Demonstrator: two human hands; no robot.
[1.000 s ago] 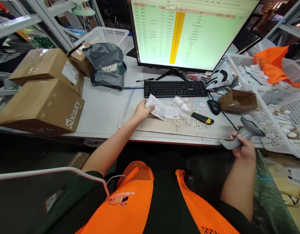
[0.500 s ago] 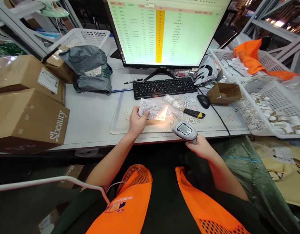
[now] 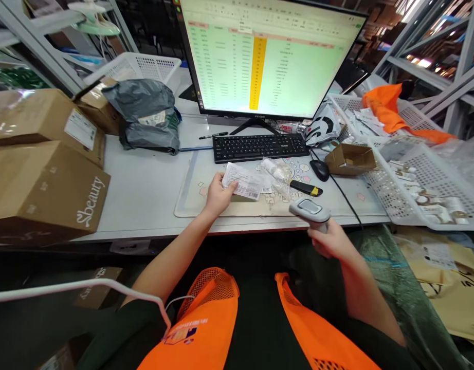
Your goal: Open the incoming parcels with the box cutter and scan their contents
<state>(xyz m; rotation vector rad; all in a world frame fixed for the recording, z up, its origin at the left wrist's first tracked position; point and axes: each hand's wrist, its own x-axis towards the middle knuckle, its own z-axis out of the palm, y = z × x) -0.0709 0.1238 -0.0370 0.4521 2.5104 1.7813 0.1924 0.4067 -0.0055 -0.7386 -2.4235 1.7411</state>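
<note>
Warehouse shelving is framing a pale desk [image 3: 152, 185] crowded with packing work. On its printed mat [image 3: 190, 198], just in front of the keyboard [image 3: 260, 146], the left hand [image 3: 217, 192] is pinching a small printed slip [image 3: 242, 181], fingers closed on its near left corner and tilting it up, probably so that the barcode along its lower right edge faces the scanner [image 3: 310, 209]. White, crinkled and covered in fine print, the slip is lying partly over a clear bag holding a small white bottle [image 3: 277, 172]. At the desk's front edge, the right hand [image 3: 329, 241] is wrapping fully round the scanner's handle, the grey head pointing toward the slip from just beside it. A yellow-tipped cutter [image 3: 306, 188] and a mouse [image 3: 320, 169] are sitting beyond the scanner, within easy reach. Farther out, a monitor [image 3: 271, 56] is showing a green sheet with a yellow column, cardboard boxes [image 3: 44, 190] are stacking up at left behind a grey mailer bag [image 3: 146, 115], and white baskets [image 3: 418, 190] of small goods are filling the right.
</note>
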